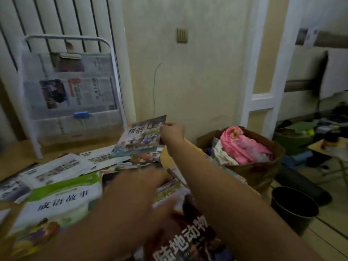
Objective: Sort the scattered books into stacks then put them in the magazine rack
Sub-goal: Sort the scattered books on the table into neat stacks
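As seen from above: right hand [172, 131] fingers pinching tilted book [143, 134] edge; left hand [135, 187] fingers blurred, state indeterminable.

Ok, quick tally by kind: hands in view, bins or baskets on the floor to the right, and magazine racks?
Hands: 2, the left hand over the scattered books and the right hand pinching a picture book.
Bins or baskets: 2, a brown basket of clothes and a black bin.
Magazine racks: 1, the white rack.
Total: 5.
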